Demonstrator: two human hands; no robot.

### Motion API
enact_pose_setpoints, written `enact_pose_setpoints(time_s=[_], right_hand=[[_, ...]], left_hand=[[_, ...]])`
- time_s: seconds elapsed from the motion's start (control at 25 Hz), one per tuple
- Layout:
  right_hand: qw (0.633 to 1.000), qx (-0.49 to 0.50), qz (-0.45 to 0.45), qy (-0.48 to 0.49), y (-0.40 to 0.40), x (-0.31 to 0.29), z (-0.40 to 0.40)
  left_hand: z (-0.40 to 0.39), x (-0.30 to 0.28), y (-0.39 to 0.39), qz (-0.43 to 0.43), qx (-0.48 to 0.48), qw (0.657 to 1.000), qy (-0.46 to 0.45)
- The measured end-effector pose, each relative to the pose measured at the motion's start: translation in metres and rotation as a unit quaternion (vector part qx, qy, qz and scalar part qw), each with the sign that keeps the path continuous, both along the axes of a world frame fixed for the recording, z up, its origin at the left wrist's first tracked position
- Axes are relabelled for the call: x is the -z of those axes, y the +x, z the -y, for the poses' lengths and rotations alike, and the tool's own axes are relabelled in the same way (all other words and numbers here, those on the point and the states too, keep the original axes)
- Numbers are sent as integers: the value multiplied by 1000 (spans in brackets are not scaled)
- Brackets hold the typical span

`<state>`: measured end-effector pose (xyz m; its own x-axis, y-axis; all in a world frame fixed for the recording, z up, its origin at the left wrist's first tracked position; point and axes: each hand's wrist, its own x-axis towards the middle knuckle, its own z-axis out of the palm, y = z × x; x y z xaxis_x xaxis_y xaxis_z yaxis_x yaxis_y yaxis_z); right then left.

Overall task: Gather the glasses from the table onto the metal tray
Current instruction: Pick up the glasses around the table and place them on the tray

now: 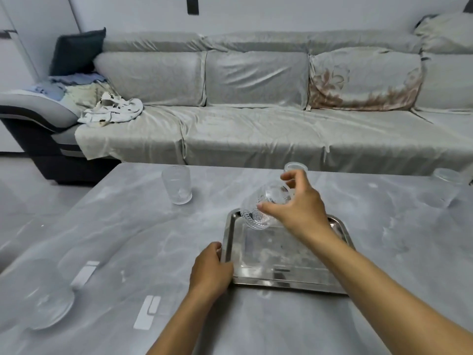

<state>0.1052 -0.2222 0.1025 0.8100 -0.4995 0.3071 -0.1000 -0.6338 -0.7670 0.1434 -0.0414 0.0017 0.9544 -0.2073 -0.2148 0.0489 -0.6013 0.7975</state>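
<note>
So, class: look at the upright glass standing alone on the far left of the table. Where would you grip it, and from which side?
Probably around the upper wall of the upright glass, just under the rim, reaching in from the near side. It stands open end up with straight sides and bare table all round it, so nothing blocks a sideways wrap. The right hand already holds another glass.

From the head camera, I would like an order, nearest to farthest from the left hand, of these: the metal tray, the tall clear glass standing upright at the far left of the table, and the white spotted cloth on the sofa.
1. Metal tray: the left hand grips its left edge.
2. Tall clear glass: upright on the table, beyond the hand and to its left.
3. White spotted cloth: on the sofa's left end, beyond the table.
</note>
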Motion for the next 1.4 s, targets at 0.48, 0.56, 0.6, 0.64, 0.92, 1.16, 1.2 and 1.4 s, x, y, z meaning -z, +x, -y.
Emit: enact_pose_setpoints(time_s=[0.48,0.56,0.6,0.64,0.92,1.16,1.2,1.4], right_hand=[[973,-67,-113,-187,62,59,-19],[970,-79,-128,-190,58,62,-18],[971,-74,-128,-186,53,63,-18],[977,-60,-111,-175,45,62,-21],[989,-31,112,-97,-69,77,-78],[994,-101,6,-43,-122,72,-95],[993,-107,-5,-41,-124,68,-97],[990,-120,-52,-59,-133,59,-86]], left_hand=[[-10,8,15,-44,34,998,1],[-10,7,16,-48,34,998,3],[-9,4,15,-47,38,998,4],[-9,0,14,-41,41,998,6],[-82,-65,1,178,-79,981,9],[-228,-79,18,184,-196,907,324],[-243,-68,17,135,-217,922,292],[-257,-50,11,108,-263,948,145]])
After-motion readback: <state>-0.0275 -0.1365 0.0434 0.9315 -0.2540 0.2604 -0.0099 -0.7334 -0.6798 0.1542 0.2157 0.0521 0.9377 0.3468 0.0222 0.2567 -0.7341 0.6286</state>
